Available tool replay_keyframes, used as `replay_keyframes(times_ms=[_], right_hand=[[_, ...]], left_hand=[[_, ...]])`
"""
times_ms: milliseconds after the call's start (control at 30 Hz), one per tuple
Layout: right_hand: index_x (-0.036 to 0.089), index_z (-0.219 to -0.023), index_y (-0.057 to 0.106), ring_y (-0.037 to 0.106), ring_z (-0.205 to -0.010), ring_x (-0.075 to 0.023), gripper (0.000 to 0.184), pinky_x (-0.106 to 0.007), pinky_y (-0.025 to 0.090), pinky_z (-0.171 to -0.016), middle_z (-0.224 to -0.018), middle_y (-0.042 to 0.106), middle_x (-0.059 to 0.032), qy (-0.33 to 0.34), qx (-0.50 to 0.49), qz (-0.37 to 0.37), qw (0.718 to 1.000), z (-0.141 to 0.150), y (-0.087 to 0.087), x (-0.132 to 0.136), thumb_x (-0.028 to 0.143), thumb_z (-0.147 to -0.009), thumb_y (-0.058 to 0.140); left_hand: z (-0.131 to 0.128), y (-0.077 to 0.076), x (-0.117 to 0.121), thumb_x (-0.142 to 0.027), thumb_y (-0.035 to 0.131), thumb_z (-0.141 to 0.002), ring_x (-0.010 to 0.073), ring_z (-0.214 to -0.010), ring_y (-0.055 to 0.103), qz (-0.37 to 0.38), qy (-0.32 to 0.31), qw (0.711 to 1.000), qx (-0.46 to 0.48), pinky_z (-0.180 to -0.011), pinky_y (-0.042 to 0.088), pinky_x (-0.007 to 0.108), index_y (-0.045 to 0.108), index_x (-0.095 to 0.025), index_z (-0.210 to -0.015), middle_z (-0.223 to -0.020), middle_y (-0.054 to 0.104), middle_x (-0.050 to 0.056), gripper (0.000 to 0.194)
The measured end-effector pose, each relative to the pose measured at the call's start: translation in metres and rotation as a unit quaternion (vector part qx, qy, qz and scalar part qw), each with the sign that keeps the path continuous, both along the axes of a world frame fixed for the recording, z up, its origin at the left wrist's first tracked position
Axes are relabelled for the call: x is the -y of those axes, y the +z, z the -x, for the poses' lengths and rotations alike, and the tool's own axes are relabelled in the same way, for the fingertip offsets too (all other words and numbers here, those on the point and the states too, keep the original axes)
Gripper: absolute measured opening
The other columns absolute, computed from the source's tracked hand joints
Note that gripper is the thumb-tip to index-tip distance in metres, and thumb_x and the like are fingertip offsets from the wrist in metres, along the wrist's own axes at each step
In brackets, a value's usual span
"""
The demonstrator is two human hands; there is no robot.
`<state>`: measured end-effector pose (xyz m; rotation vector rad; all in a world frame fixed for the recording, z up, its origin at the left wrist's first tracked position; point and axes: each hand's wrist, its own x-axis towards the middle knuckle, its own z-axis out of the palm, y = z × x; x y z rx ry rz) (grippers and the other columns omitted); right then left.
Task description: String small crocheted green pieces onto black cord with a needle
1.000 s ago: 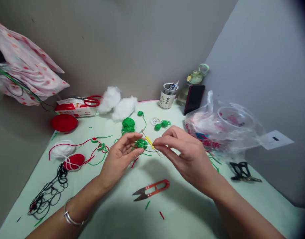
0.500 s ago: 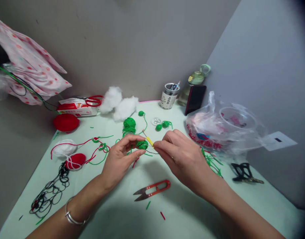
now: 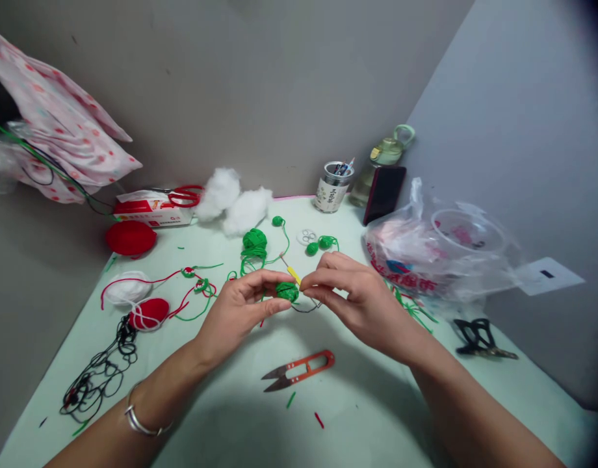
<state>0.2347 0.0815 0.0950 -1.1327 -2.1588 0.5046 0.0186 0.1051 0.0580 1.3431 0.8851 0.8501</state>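
Observation:
My left hand (image 3: 253, 299) pinches a small rounded green crocheted piece (image 3: 287, 292) with dark thread across it. Close beside it, my right hand (image 3: 340, 283) has its thumb and fingers pressed together; whatever they hold is too small to make out. A black thread (image 3: 306, 310) loops below the fingertips, between the piece and my right hand. Behind the hands a yellow-handled crochet hook (image 3: 292, 273) appears to lie on the table, partly hidden. Orange-handled thread snips (image 3: 299, 370) lie nearer me, blades pointing left.
Green yarn (image 3: 255, 240), white stuffing (image 3: 247, 211) and small green balls (image 3: 325, 243) lie behind the hands. On the left are red yarn (image 3: 150, 314) and tangled black cord (image 3: 99, 377). A plastic bag (image 3: 426, 260), a phone (image 3: 384, 195) and a black claw clip (image 3: 479, 338) stand or lie right.
My left hand and the green piece have shifted slightly right and down. My right fingertips have come closer to the piece, and the black thread now hangs in a loop.

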Motion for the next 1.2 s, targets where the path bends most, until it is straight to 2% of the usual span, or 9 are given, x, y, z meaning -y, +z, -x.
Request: replay_keyframes(times_ms=[233, 433, 600, 767, 933, 1100, 1200], right_hand=[[0.022, -0.094, 0.076, 0.054, -0.077, -0.0121, 0.014, -0.027, 0.041, -0.070, -0.081, 0.059, 0.0001, 0.035, -0.115, 0.180, 0.976, -0.011, -0.005, -0.011, 0.024, -0.096, 0.062], [0.022, -0.093, 0.078, 0.052, -0.072, -0.0105, 0.012, -0.026, 0.039, -0.067, -0.076, 0.054, 0.0015, 0.082, -0.175, 0.239, 0.952, -0.015, -0.009, -0.018, 0.026, -0.092, 0.067], [0.019, -0.085, 0.077, 0.051, -0.070, -0.0101, 0.010, -0.026, 0.038, -0.066, -0.074, 0.056, 0.0015, 0.081, -0.195, 0.229, 0.950, -0.012, -0.012, -0.017, 0.025, -0.090, 0.070], [0.017, -0.080, 0.071, 0.053, -0.071, -0.0111, 0.012, -0.026, 0.040, -0.067, -0.077, 0.059, 0.0004, 0.033, -0.209, 0.205, 0.956, -0.003, -0.015, -0.016, 0.024, -0.089, 0.069], [0.017, -0.084, 0.071, 0.056, -0.073, -0.0124, 0.008, -0.026, 0.042, -0.068, -0.080, 0.063, -0.0004, -0.008, -0.190, 0.187, 0.964, 0.002, -0.014, -0.014, 0.022, -0.089, 0.068], [0.018, -0.095, 0.066, 0.061, -0.077, -0.0128, 0.009, -0.025, 0.046, -0.070, -0.086, 0.068, -0.0010, -0.059, -0.138, 0.182, 0.972, 0.010, -0.007, -0.003, 0.014, -0.093, 0.059], [0.019, -0.098, 0.064, 0.062, -0.078, -0.0118, 0.011, -0.024, 0.047, -0.070, -0.089, 0.068, -0.0007, -0.053, -0.112, 0.128, 0.984, 0.016, -0.002, 0.006, 0.012, -0.096, 0.055]], left_hand=[[0.002, 0.007, 0.001, -0.027, 0.077, -0.080, 0.0111, -0.072, 0.055, 0.004, -0.019, 1.000, -0.013, -0.067, 0.045, 0.023, 0.076, -0.025, -0.106, -0.083, 0.068, -0.001, 0.026], [0.002, 0.012, 0.003, -0.024, 0.074, -0.083, 0.0106, -0.070, 0.056, 0.000, -0.043, 0.999, -0.014, -0.069, 0.046, 0.023, 0.077, -0.027, -0.107, -0.084, 0.070, -0.002, 0.024], [0.001, 0.009, 0.006, -0.028, 0.071, -0.086, 0.0129, -0.082, 0.062, -0.004, -0.050, 0.999, -0.016, -0.077, 0.049, 0.024, 0.076, -0.028, -0.110, -0.094, 0.073, -0.001, 0.024], [-0.005, 0.003, 0.009, -0.031, 0.067, -0.089, 0.0164, -0.095, 0.065, -0.023, -0.006, 1.000, 0.008, -0.086, 0.051, 0.028, 0.071, -0.026, -0.115, -0.106, 0.073, 0.002, 0.026], [-0.008, 0.000, 0.009, -0.027, 0.079, -0.078, 0.0170, -0.087, 0.064, -0.032, 0.056, 0.997, 0.047, -0.076, 0.052, 0.028, 0.067, -0.022, -0.102, -0.094, 0.070, 0.002, 0.027], [-0.008, 0.000, 0.006, -0.024, 0.080, -0.076, 0.0172, -0.087, 0.065, -0.048, 0.075, 0.996, 0.021, -0.080, 0.051, 0.029, 0.070, -0.021, -0.094, -0.089, 0.070, 0.001, 0.021], [-0.008, -0.001, 0.007, -0.024, 0.080, -0.077, 0.0171, -0.087, 0.065, -0.035, 0.067, 0.997, 0.023, -0.081, 0.051, 0.030, 0.069, -0.020, -0.094, -0.090, 0.071, 0.001, 0.021]])
